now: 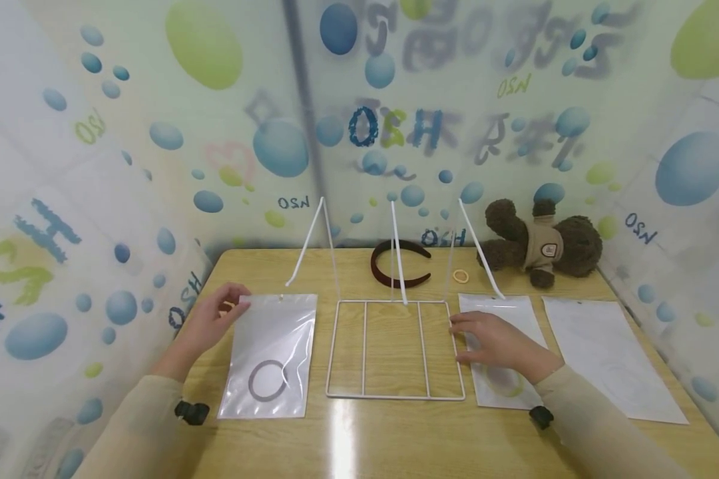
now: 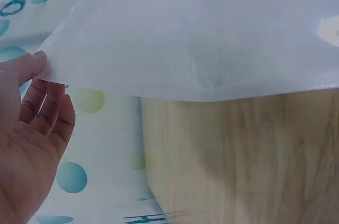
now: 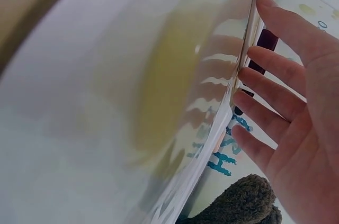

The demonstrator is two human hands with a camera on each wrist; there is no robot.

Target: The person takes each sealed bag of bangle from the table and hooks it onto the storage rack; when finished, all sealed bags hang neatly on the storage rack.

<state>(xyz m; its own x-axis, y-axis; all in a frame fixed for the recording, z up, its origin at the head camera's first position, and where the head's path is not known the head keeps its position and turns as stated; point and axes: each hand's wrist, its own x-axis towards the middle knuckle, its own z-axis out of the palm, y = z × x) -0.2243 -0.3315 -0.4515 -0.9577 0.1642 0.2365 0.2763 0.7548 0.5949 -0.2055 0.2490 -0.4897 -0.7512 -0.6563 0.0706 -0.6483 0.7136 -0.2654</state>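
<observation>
Wood tabletop [image 1: 275, 446] under white wire rack [image 1: 395, 397]. Left of rack, my left hand [image 1: 212, 322] pinches clear bag [image 1: 272, 336] by corner, likely avoiding ring [image 1: 251, 382] inside. My right hand [image 1: 497, 339], fingers spread, at rack's right side, perhaps steadying it; contact unclear.

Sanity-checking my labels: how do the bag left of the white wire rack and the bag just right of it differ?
Contents: the left bag shows a grey ring; the right bag shows a yellowish ring.
Handling: the left bag is pinched at a corner by the left hand; the right bag is partly hidden under the right hand in the head view.
Shared: both are whitish bags.
</observation>
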